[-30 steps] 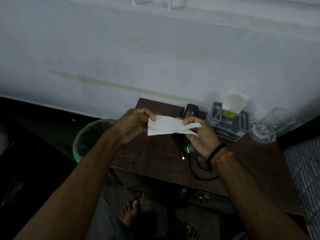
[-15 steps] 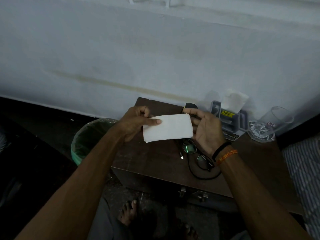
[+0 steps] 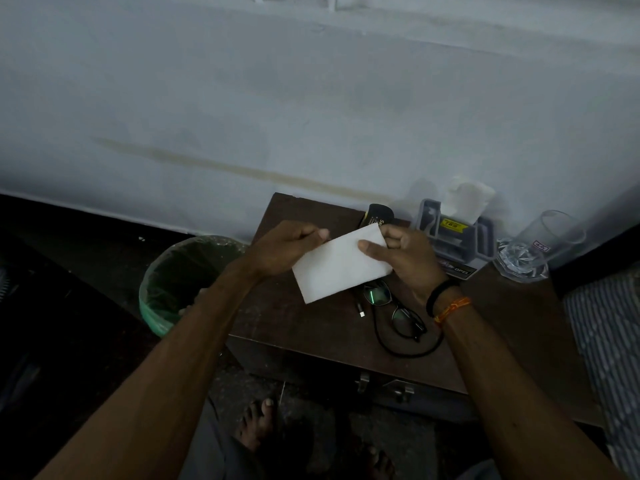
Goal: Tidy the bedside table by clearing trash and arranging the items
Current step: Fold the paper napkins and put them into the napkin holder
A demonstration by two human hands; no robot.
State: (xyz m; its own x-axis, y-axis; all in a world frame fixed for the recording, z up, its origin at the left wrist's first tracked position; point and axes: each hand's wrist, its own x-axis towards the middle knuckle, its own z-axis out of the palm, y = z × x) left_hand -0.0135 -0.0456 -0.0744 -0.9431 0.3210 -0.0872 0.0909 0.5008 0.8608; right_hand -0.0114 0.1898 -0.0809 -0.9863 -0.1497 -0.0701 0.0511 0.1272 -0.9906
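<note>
A folded white tissue point(image 3: 337, 266) is held above the brown bedside table point(image 3: 298, 327). My right hand point(image 3: 403, 258) pinches its upper right corner. My left hand point(image 3: 284, 252) sits at its upper left edge with the fingers curled; whether it still grips the tissue is unclear. On the table below lie black glasses point(image 3: 394, 308) and a black cable point(image 3: 408, 351). A dark tube point(image 3: 379, 216) lies at the back, partly hidden by the tissue.
A grey tissue holder point(image 3: 457, 237) with a white tissue sticking up stands against the wall. A clear glass point(image 3: 535, 252) stands at the table's right. A green-lined bin point(image 3: 180, 282) is on the floor to the left. A striped mattress point(image 3: 606, 341) borders the right.
The tissue has gone from a loose crumpled sheet to a flat folded rectangle, now tilted down to the left. Both hands shifted slightly to the right.
</note>
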